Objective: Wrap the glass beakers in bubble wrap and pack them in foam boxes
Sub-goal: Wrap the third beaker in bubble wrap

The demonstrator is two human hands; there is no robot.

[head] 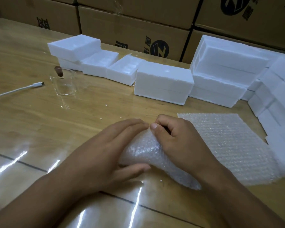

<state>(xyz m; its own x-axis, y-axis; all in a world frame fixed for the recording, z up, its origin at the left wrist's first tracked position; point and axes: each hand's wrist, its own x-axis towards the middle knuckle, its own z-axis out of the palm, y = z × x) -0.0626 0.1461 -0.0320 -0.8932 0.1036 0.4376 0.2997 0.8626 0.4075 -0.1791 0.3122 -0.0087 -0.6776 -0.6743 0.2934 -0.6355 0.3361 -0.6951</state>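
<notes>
Cardboard boxes [135, 25]: black printed characters are showing on the fronts, too blurred for reading.
Round logo [160, 48]: a black circle is sitting on one box front, its mark illegible.

Left hand [115, 145], right hand [176, 142] bare; forearms [59, 191] bare.

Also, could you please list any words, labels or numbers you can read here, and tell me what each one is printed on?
No text here is legible.
On the cardboard boxes: black printed characters, too blurred to read.
On the middle carton: a round black logo, with no legible letters.
On the foam boxes, the glass beaker and the bubble wrap sheet: no print visible.
</notes>
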